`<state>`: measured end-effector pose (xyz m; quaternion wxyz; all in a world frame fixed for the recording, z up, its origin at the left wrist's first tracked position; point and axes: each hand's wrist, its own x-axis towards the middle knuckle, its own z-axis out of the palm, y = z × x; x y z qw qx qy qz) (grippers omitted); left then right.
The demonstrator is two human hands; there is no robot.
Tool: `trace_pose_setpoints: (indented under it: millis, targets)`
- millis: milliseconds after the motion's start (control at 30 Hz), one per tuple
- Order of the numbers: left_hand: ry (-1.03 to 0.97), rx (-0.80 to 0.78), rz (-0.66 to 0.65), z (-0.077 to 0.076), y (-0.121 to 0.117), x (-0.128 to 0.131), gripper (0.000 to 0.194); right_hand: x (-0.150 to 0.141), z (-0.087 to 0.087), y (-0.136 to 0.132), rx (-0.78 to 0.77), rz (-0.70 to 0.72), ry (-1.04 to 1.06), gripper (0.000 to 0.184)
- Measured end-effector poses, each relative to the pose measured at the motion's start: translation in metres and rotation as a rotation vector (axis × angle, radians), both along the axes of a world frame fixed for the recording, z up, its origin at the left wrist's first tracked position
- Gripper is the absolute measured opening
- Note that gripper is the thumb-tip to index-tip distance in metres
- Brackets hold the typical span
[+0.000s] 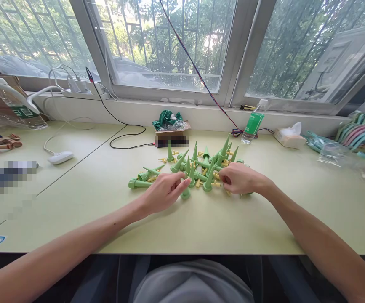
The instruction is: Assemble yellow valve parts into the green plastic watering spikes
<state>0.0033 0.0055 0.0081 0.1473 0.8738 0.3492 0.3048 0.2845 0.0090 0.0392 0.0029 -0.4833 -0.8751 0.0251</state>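
So, the heap of green spikes [208, 184] was spread across the middle of the pale table [201, 231], right in front of the body, presumably so everything could be reached from the seat with both forearms low over the near half. Small yellow fittings [198, 184] were scattered in among the spikes. Quite a few of the spikes were stood on their wide caps, points up, probably because that's the steadiest way for such a shape to be set down; others were left lying on their sides, mostly at the left end.

At the near edge of the heap, a single green spike [185, 194] was held upright by the left hand [163, 192]: a narrow pinch, thumb and fingers closed near the tip, with the cap left showing below. The point is likely gripped because it's the slimmest part.

The right hand [243, 177] was curled up at the heap's right end, fingers tucked in. Whether anything was held in there can't be told, since the knuckles were in the way.

The green-labelled bottle [253, 124], tissue box [289, 137] and cardboard box [161, 134] were parked along the far side by the sill, maybe so the near space wasn't crowded.
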Motion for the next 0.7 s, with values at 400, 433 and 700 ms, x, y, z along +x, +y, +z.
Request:
trace_pose_setpoints:
  millis: [400,433,700]
  targets:
    - [0.022,-0.026,0.013,-0.0023,-0.0001,0.0008,0.042,-0.0027,-0.0008,-0.0072,-0.052,0.018,-0.062,0.012]
    - [0.023,-0.026,0.010,-0.0026,0.0000,0.0008,0.042,-0.0026,-0.0004,-0.0072,-0.068,0.017,-0.071,0.010]
    - [0.026,-0.027,0.016,-0.0040,0.0008,0.0012,0.042,-0.0065,0.0033,-0.0096,-0.050,0.024,-0.076,0.020]
